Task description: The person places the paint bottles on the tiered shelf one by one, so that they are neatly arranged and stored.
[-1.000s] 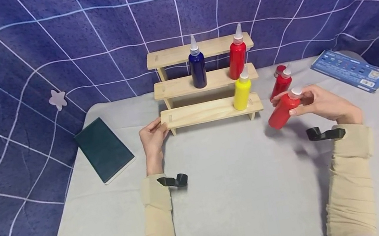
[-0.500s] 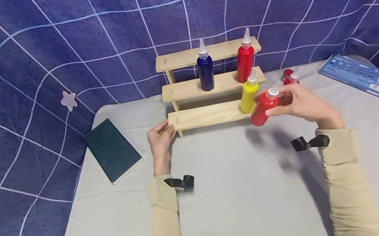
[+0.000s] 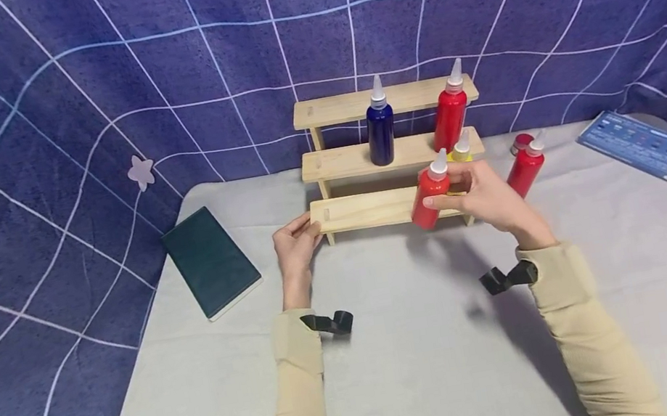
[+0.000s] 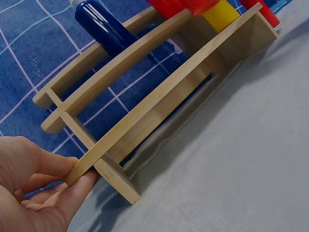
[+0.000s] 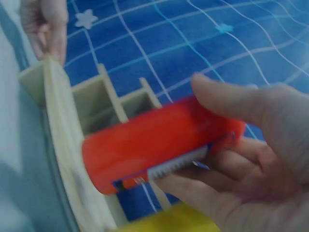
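Observation:
A three-step wooden rack (image 3: 367, 210) stands on the table against the curtain. My left hand (image 3: 297, 249) pinches the left end of its lowest shelf, thumb and fingers on either side of the board (image 4: 140, 111). In my right hand (image 3: 491, 200) is a red squeeze bottle (image 3: 430, 197) with a white nozzle cap, tilted and held in front of the lowest shelf. Behind that hand a yellow bottle (image 3: 460, 148) is mostly hidden. On the middle shelf stand a dark blue bottle (image 3: 381, 132) and another red bottle (image 3: 449, 116).
Right of the rack another red bottle (image 3: 526, 170) stands beside a small dark red lidded item (image 3: 521, 143). A blue printed card (image 3: 648, 148) lies at the back right. A dark green notebook (image 3: 212, 261) lies on the left. A purple-blue gridded curtain (image 3: 217, 65) hangs behind.
My right hand has carried the red bottle leftwards from the right of the rack to the front of its lowest shelf. My left hand keeps its grip on the shelf end.

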Tool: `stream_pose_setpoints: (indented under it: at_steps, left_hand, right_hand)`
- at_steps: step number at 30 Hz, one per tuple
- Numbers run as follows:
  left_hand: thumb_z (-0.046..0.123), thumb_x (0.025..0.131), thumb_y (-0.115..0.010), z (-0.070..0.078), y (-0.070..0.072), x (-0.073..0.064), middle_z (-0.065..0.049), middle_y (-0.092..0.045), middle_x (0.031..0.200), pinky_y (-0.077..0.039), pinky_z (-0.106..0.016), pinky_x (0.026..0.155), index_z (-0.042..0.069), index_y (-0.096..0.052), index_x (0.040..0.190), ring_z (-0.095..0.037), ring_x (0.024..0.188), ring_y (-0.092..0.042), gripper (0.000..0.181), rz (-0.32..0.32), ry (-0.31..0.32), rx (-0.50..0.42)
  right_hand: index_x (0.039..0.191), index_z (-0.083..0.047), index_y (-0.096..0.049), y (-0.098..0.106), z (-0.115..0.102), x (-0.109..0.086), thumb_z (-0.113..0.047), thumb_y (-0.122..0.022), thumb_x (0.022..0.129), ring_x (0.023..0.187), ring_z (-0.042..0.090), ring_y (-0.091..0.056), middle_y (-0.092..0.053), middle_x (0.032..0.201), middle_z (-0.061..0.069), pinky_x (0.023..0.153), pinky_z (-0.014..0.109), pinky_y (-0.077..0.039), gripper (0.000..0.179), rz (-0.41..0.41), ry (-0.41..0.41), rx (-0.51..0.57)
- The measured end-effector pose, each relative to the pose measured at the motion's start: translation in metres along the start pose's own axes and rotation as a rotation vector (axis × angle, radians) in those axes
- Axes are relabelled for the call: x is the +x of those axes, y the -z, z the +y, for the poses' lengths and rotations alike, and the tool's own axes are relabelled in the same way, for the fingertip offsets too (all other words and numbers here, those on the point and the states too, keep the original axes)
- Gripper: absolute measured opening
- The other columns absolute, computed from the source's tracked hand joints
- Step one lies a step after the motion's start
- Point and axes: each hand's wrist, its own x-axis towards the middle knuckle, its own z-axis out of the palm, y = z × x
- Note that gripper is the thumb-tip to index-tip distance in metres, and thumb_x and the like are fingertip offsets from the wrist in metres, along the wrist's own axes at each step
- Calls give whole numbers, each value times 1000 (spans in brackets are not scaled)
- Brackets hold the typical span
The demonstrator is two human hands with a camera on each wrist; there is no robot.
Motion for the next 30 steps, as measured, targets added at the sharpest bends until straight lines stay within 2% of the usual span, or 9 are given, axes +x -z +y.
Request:
stream_pose_setpoints:
  at_steps: [5,9,15,20,30]
  left_hand:
    - [-8,88,-62,0,0,0,-27,-64,118,-59,-22,82,-8,-62,124,-32,109,-64,35,7,3,-5]
    - [-8,89,-61,0,0,-1,-27,-64,118,-58,-23,84,-8,-62,124,-32,109,-64,35,3,5,-10]
    - [-9,89,-61,-1,0,-1,-29,-63,119,-58,-25,85,-9,-61,124,-34,111,-64,35,-4,-4,-25]
    - [-8,89,-62,-3,0,-1,-28,-63,120,-58,-26,86,-9,-60,125,-33,111,-64,36,-9,4,-34]
    - [-9,89,-61,-2,1,0,-28,-63,120,-58,-25,86,-9,-61,124,-33,111,-64,35,-9,14,-44]
  right_hand:
    - [113,6,-66,-17,1,12,-6,-74,85,81,6,-66,-70,94,2,69,18,-53,32,106,-21,-3]
    - [112,7,-64,-26,2,20,-3,-73,85,80,5,-65,-69,96,10,69,15,-53,30,153,-18,19]
    - [114,7,-63,-35,3,26,-4,-71,87,80,5,-62,-67,103,24,67,14,-49,30,160,-27,-9]
    - [116,8,-60,-37,6,29,-1,-67,88,83,12,-60,-66,105,24,70,16,-48,30,158,-45,-20]
    - [125,8,-52,-39,1,32,0,-61,91,99,27,-58,-62,115,25,83,19,-47,36,117,-84,-9]
